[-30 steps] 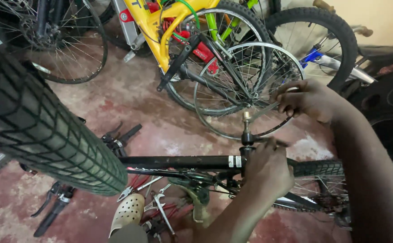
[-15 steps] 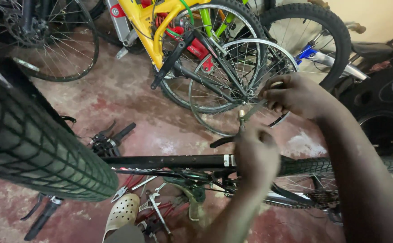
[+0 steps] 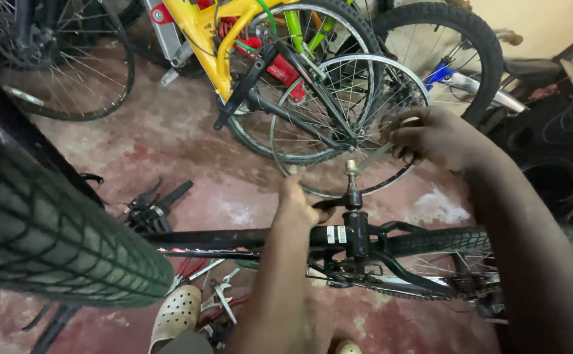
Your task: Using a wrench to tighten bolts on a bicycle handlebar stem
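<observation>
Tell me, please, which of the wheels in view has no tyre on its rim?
The bare silver wheel, directly behind the right hand. Its shiny rim and spokes are exposed, while the wheels around it, like the big foreground one, wear black knobbly tyres.

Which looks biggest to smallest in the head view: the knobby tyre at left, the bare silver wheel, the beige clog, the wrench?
1. Knobby tyre, though it sits very near the camera, so its size is exaggerated.
2. Bare silver wheel.
3. Beige clog.
4. Wrench, held in the right hand; partly hidden, so only roughly judged against the clog.
</observation>
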